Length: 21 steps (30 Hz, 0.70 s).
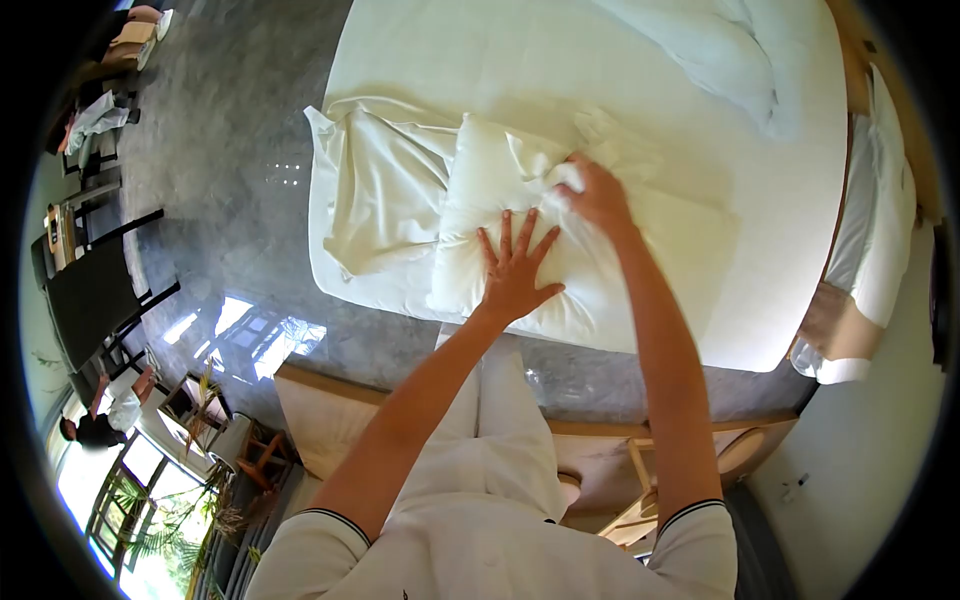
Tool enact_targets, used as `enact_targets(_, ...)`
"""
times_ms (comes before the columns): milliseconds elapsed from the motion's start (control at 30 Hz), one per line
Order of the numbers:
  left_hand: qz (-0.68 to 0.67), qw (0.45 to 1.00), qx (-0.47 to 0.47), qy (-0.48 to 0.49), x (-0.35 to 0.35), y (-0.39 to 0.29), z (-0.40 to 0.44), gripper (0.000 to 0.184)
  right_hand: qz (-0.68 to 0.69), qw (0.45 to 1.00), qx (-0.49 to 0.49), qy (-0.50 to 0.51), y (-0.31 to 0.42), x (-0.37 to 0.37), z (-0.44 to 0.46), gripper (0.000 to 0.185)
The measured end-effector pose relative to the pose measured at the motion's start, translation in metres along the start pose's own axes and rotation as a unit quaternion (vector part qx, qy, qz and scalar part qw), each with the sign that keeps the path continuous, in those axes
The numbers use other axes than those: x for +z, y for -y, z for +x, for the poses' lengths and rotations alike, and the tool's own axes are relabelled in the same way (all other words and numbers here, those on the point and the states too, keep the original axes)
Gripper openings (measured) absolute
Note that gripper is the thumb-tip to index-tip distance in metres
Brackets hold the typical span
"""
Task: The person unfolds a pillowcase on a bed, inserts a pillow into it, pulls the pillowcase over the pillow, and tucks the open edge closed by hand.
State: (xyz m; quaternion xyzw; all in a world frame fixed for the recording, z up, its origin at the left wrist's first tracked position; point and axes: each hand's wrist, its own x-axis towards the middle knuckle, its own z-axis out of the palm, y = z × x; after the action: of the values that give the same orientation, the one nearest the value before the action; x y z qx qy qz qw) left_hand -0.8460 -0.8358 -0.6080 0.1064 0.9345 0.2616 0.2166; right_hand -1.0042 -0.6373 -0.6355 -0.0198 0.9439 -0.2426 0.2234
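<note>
Head view: a white pillow (pixel 468 190), plump and soft-edged, lies on the near part of a bed (pixel 420 50) covered in smooth, pale fabric. The pillow's face is dimpled under the left hand (pixel 520 270), which rests palm down with fingers spread; its grip is wide and holds nothing. The right hand (pixel 600 195) is curled, its grip narrow and closed on a bunch (pixel 565 178) of white fabric above the pillow; whether the bunch belongs to the pillow or to a separate cover cannot be told. To the left of the pillow, and meeting its edge, lies a thin white cloth (pixel 385 195), with a slight sheen, loose wrinkles and an uneven, turned-up border. A puffy white duvet (pixel 710 45), softly folded, occupies the far right part of the bed. The floor (pixel 240 110) is grey, mottled and polished, with bright window reflections. A dark, flat-panelled chair (pixel 95 300) stands on it at left, well apart from the bed.
</note>
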Motion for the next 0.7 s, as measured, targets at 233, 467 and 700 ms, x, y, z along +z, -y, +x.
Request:
enact_targets(233, -0.077, 0.996, 0.034, -0.043, -0.005, 0.021, -0.009, 0.103, -0.219, 0.940, -0.005, -0.263, -0.013, -0.082, 0.065, 0.065)
enact_targets(467, -0.097, 0.971, -0.174, -0.131, -0.039, 0.055, -0.033, 0.114, 0.059, 0.994, -0.084, -0.023, -0.005, 0.026, 0.043, 0.111)
enact_targets(700, -0.312, 0.937, -0.141, -0.072, -0.039, 0.052, -0.028, 0.117, 0.034, 0.997, -0.055, 0.030, 0.074, 0.005, -0.032, 0.100)
